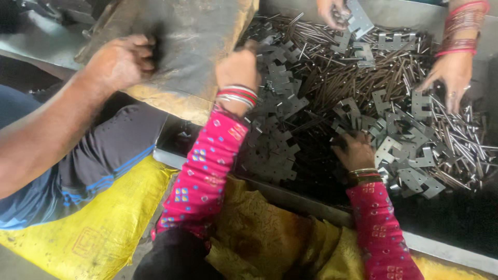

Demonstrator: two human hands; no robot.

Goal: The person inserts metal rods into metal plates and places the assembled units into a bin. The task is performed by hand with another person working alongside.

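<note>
The left hand (238, 65) is gripping the grimy sack's (192, 41) edge — fingers curled tight. The right hand (357, 150) is pressing spread fingers into the metal brackets (275, 109) — holding nothing.

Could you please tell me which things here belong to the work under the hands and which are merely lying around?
In hand:
left hand on the worn sack
right hand in the notched metal plates
thin metal rods
metal tray

Lying about:
yellow sack
yellow cloth
other people's hands at the tray's far side and on the sack
</note>
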